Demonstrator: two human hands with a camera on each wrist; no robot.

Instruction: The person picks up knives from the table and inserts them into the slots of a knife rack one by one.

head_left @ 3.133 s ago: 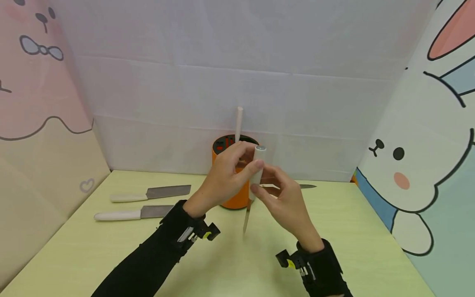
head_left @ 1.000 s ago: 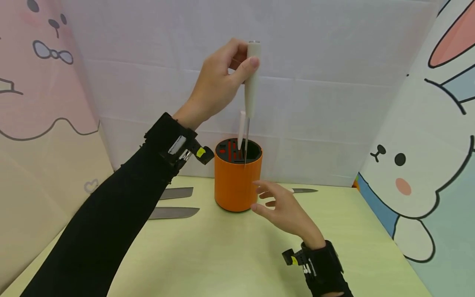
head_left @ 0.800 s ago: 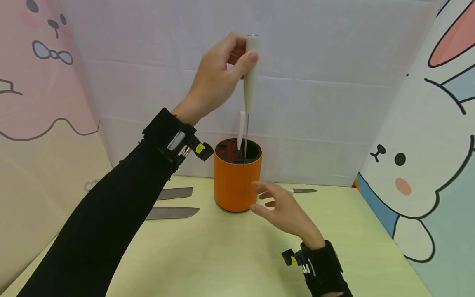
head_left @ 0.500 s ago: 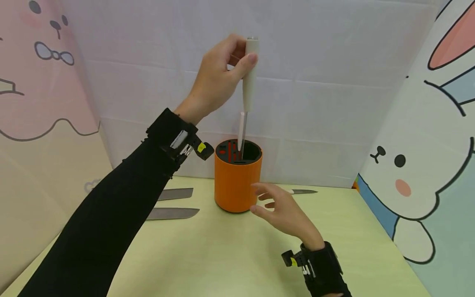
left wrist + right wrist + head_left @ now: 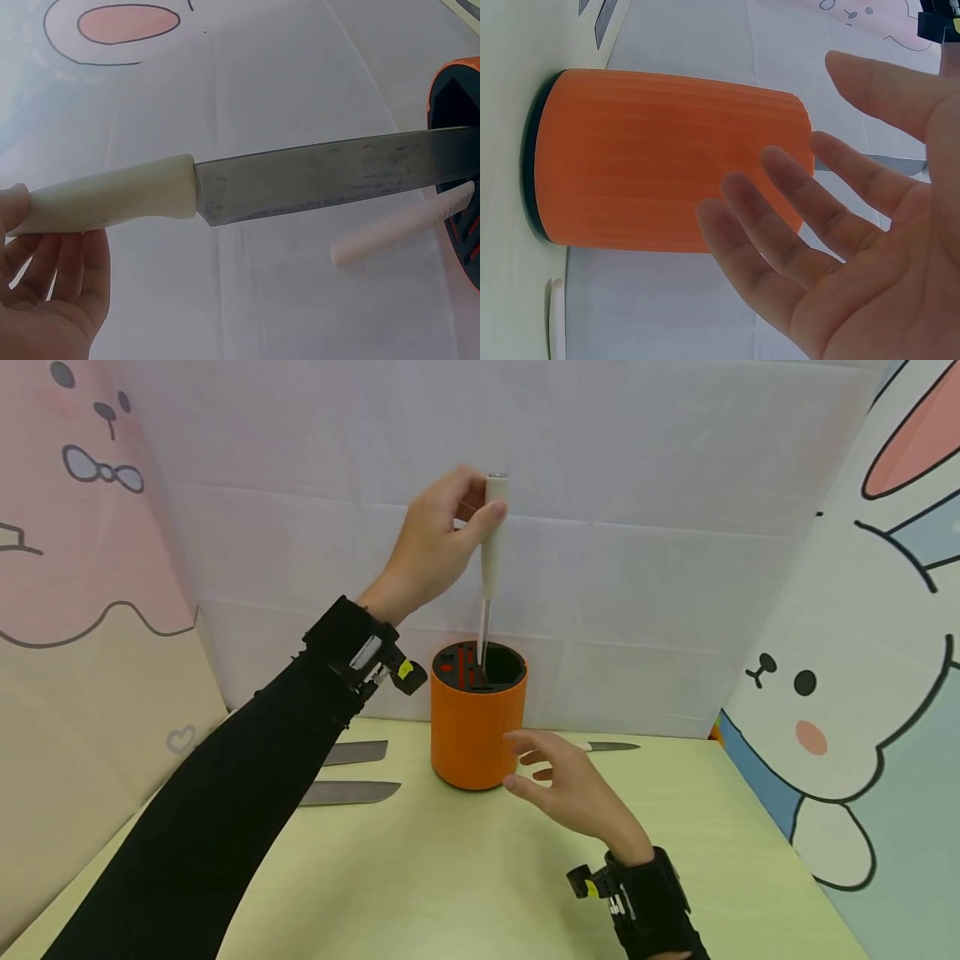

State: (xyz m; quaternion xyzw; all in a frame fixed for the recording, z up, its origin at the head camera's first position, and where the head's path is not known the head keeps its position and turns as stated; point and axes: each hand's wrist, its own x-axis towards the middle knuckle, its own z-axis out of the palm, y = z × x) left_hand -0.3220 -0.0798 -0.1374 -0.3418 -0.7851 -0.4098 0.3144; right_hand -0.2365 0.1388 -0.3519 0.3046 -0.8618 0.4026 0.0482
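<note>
My left hand pinches a knife near the end of its off-white handle, holding it upright over the orange knife block. In the left wrist view the wide blade reaches into the dark opening at the block's top; its tip is hidden there. Beside the blade, a second pale handle sticks up out of the block. My right hand holds nothing, fingers spread and gently bent by the block's right side. From the right wrist, the fingers overlap the orange wall.
Two broad knife blades, one square-ended and one with a curved tip, lie left of the block, their handles behind my left sleeve. A small knife lies at right behind my right hand. A white backdrop stands close behind.
Since three seconds ago, my right hand has let go of the knife and my left has raised it over the block. In the last half second the knife has come down and slightly left.
</note>
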